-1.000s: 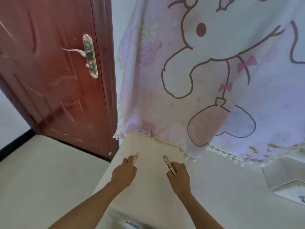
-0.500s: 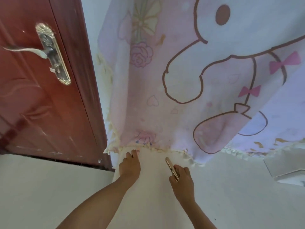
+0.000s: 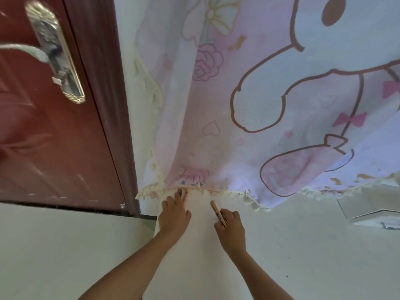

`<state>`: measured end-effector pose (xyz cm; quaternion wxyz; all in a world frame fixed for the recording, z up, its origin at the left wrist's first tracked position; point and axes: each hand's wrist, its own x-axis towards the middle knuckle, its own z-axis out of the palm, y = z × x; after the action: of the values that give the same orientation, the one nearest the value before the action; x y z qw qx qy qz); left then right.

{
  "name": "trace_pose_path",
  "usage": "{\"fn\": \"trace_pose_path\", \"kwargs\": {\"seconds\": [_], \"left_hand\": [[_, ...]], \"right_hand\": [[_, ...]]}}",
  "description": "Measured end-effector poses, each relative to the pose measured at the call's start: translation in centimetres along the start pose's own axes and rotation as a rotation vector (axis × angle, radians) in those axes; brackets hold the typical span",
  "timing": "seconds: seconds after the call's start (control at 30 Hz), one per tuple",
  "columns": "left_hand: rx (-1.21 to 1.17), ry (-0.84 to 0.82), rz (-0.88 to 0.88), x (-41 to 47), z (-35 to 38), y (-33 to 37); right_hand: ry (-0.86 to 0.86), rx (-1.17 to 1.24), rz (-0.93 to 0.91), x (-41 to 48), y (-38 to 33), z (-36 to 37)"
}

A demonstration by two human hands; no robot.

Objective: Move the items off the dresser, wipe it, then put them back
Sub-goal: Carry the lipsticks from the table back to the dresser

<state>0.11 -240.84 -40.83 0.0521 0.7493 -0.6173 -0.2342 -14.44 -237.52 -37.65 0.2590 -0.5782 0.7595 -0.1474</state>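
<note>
Head view: white dresser [image 3: 201, 256], curtain [image 3: 259, 105] at twelve o'clock, door [image 3: 54, 137] at ten; right hand [image 3: 231, 230] gripped a tube [image 3: 216, 210], left hand [image 3: 174, 215] grip unclear.

A dark red-brown door [image 3: 54, 148] fills the upper left, its panels glossy and scuffed. A silvery lever handle [image 3: 23, 50] juts from an ornate metal plate [image 3: 56, 53]. Beside the door hangs a pale pink and lilac cloth [image 3: 270, 94] printed with a large cartoon figure outlined in brown, plus bows, roses and hearts. Its cream fringed hem [image 3: 151, 190] runs along the bottom edge. Pale floor [image 3: 65, 245] lies below the door. At far right sits a white angular object [image 3: 372, 210] — what it is cannot be told.
</note>
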Motion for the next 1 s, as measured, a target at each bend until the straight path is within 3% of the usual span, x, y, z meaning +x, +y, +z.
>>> {"fn": "trace_pose_path", "kwargs": {"seconds": [0.33,0.6,1.0], "left_hand": [[-0.038,0.019,0.191,-1.4,0.8,-2.4],[-0.115,0.242,0.137,-1.7,1.3,-1.6],[-0.128,0.322,0.224,-1.1,2.8,-2.8]], "right_hand": [[-0.012,0.021,0.010,1.1,-0.7,1.9],[-0.049,0.045,-0.016,3.1,-2.2,3.0],[-0.216,0.012,-0.088,5.1,-2.8,4.1]]}}
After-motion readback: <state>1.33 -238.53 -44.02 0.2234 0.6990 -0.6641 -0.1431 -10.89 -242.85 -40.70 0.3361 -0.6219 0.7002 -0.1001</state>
